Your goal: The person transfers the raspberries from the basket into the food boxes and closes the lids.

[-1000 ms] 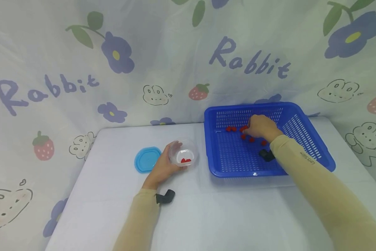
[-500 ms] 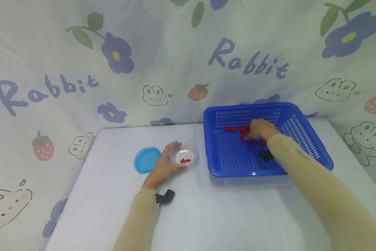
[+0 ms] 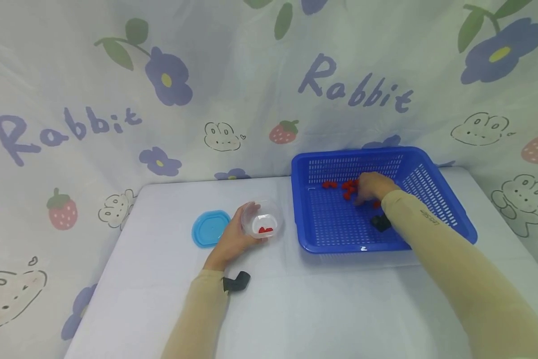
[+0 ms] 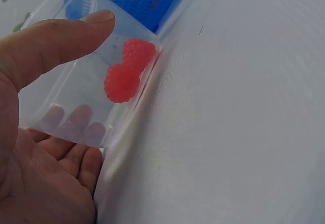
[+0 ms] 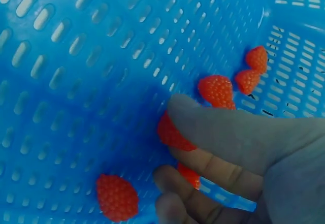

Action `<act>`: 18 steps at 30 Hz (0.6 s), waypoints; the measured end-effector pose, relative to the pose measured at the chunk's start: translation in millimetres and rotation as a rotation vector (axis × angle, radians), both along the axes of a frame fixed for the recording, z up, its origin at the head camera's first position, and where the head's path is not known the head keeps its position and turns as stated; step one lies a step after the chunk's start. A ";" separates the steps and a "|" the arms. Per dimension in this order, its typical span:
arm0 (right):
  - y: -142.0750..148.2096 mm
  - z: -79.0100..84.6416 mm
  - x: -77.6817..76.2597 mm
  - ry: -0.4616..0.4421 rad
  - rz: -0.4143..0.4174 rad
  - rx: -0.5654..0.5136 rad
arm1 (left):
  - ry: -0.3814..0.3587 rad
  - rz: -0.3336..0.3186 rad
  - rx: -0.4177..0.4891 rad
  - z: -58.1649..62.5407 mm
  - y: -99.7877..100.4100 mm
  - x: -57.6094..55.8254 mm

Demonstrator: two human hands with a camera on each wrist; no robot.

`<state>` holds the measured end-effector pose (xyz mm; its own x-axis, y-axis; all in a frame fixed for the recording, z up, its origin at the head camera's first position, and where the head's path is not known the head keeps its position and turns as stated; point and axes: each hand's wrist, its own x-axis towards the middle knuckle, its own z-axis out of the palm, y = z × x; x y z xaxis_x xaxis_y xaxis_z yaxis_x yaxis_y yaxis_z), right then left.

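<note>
My left hand [image 3: 235, 239] curls round a clear plastic cup [image 3: 251, 219] on the table, thumb on one side and fingers on the other. Two red toy raspberries [image 4: 123, 82] lie together at the cup's bottom. Inside the blue basket [image 3: 331, 248], my right hand [image 3: 373, 187] reaches low over its floor. Between thumb and forefinger it pinches a raspberry [image 5: 171, 132], seen in the right wrist view. Another raspberry [image 5: 189, 176] shows partly behind the fingers, and a single raspberry [image 5: 118, 197] lies apart near the fingertips.
A light blue lid [image 3: 210, 228] lies flat left of the cup. Several more raspberries [image 3: 348, 185] sit toward the basket's back wall. The basket's slotted walls rise around my right hand. A patterned cloth [image 3: 251, 89] hangs behind the white table [image 3: 295, 309].
In the basket, my right hand has shifted slightly toward me, from the berries near the back wall to one nearer the middle. My left hand and the cup stay in place.
</note>
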<state>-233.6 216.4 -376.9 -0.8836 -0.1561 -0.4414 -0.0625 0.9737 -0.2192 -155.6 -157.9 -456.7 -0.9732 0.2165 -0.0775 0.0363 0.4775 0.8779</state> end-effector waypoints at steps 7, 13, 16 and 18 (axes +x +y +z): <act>-1.4 1.7 0.6 -0.006 0.004 -0.004 | 0.005 0.007 0.004 0.9 0.0 0.5; -2.8 5.5 1.9 0.006 -0.010 -0.023 | -0.004 0.009 -0.008 0.5 0.0 0.3; -3.7 8.2 2.5 0.026 -0.027 -0.033 | -0.008 0.006 -0.008 0.3 -0.2 0.2; -4.2 9.8 2.7 0.047 -0.035 -0.038 | -0.002 0.007 -0.001 0.2 -0.3 0.1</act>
